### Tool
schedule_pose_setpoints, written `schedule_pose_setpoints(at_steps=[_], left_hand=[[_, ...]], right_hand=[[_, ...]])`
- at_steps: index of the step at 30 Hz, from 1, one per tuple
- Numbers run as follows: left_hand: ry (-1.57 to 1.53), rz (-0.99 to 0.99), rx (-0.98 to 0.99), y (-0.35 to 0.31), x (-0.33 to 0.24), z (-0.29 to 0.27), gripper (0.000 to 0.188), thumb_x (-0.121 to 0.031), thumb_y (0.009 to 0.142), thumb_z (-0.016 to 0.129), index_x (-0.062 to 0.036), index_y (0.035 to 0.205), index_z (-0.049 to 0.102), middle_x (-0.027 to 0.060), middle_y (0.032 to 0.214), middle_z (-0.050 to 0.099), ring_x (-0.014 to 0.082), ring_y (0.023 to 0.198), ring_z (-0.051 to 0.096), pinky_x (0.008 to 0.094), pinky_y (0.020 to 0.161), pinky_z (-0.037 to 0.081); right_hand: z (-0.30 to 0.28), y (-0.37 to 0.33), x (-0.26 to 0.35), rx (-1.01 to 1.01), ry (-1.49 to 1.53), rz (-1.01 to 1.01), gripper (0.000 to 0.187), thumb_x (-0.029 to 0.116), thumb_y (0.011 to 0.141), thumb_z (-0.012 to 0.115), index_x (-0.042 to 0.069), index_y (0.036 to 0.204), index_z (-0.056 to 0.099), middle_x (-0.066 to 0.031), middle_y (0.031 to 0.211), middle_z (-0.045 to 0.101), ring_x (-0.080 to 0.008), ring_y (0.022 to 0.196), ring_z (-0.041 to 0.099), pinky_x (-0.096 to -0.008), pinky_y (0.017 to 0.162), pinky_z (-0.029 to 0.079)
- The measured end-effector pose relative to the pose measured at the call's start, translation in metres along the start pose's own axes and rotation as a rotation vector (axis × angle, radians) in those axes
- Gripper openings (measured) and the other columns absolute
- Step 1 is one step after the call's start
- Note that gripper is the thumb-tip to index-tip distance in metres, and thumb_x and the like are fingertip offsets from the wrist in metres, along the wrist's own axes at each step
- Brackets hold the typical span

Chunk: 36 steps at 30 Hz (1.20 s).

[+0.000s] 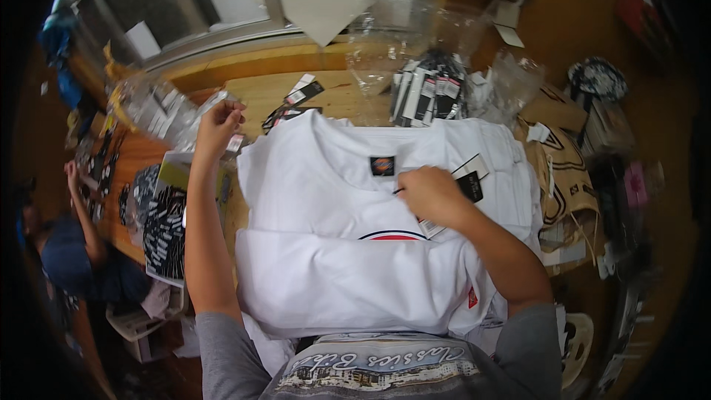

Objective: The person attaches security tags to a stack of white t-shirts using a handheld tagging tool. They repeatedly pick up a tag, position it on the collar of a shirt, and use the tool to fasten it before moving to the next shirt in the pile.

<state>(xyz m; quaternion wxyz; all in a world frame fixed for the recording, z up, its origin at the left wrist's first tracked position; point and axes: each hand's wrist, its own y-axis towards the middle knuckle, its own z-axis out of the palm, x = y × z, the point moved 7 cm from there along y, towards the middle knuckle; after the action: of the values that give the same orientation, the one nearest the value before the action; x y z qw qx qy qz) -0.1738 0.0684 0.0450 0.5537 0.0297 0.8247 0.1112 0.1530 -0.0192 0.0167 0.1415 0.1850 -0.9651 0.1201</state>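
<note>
A folded white T-shirt (318,281) lies on a stack of white shirts in front of me, its round neck facing away and a dark label (382,166) inside the collar. My right hand (433,196) is closed over its chest, a thin dark tip poking out beside the fingers. What it grips is mostly hidden. Around that hand are a black hang tag (470,187) and pale tags. My left hand (220,130) is raised at the stack's far left corner, fingertips pinched together. Whatever they may hold is too small to name. A small white tag (235,144) shows just below it.
Black and white hang tags (429,92) fill a clear plastic bag at the back. Loose tags (300,96) lie left of it. A box of black-and-white items (164,226) stands left, a brown paper bag (563,170) right. Another person (81,248) works at far left.
</note>
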Motion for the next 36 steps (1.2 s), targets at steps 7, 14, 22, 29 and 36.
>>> schedule_pose_setpoints(at_steps=[7, 14, 22, 29, 36], left_hand=[[0.618, 0.011, -0.105, 0.086, 0.041, 0.053, 0.020, -0.019, 0.077, 0.050, -0.0011, 0.084, 0.056, 0.0153, 0.070, 0.058, 0.0241, 0.066, 0.058, 0.0314, 0.057, 0.042], [0.736, -0.030, 0.115, 0.074, 0.096, 0.112, 0.022, -0.020, 0.071, 0.054, -0.0015, 0.083, 0.059, 0.0191, 0.080, 0.058, 0.0334, 0.076, 0.056, 0.0380, 0.067, 0.043], [0.833, 0.215, -0.030, 0.068, 0.072, 0.089, 0.017, -0.020, 0.074, 0.053, -0.0063, 0.085, 0.057, 0.0176, 0.074, 0.059, 0.0318, 0.069, 0.057, 0.0379, 0.060, 0.043], [0.706, 0.468, -0.381, 0.050, -0.012, 0.083, 0.018, -0.009, 0.079, 0.046, -0.0056, 0.096, 0.053, 0.0146, 0.074, 0.057, 0.0243, 0.062, 0.056, 0.0317, 0.055, 0.043], [0.491, 0.548, -0.483, -0.021, -0.049, 0.034, 0.024, -0.004, 0.079, 0.046, -0.0006, 0.103, 0.049, 0.0113, 0.084, 0.057, 0.0166, 0.071, 0.055, 0.0253, 0.065, 0.043]], right_hand=[[0.012, -0.002, 0.013, -0.045, -0.062, -0.144, 0.010, 0.005, 0.065, 0.047, 0.001, 0.070, 0.055, -0.0166, 0.066, 0.058, -0.0307, 0.064, 0.058, -0.0396, 0.056, 0.044], [0.015, -0.008, 0.006, -0.113, -0.071, -0.173, 0.008, 0.005, 0.064, 0.049, 0.001, 0.067, 0.054, -0.0153, 0.062, 0.057, -0.0278, 0.060, 0.058, -0.0372, 0.049, 0.044], [0.028, 0.002, 0.020, -0.141, -0.226, -0.216, 0.008, 0.009, 0.062, 0.054, 0.006, 0.062, 0.061, -0.0101, 0.065, 0.060, -0.0208, 0.062, 0.059, -0.0330, 0.046, 0.044], [-0.065, -0.061, -0.020, -0.346, -0.247, -0.118, 0.016, 0.016, 0.066, 0.053, 0.006, 0.078, 0.058, -0.0070, 0.073, 0.052, -0.0209, 0.077, 0.052, -0.0354, 0.060, 0.041], [-0.153, -0.287, -0.291, -1.082, 0.077, 0.820, 0.018, 0.017, 0.077, 0.048, 0.004, 0.085, 0.058, -0.0158, 0.080, 0.058, -0.0271, 0.074, 0.057, -0.0354, 0.062, 0.042]])
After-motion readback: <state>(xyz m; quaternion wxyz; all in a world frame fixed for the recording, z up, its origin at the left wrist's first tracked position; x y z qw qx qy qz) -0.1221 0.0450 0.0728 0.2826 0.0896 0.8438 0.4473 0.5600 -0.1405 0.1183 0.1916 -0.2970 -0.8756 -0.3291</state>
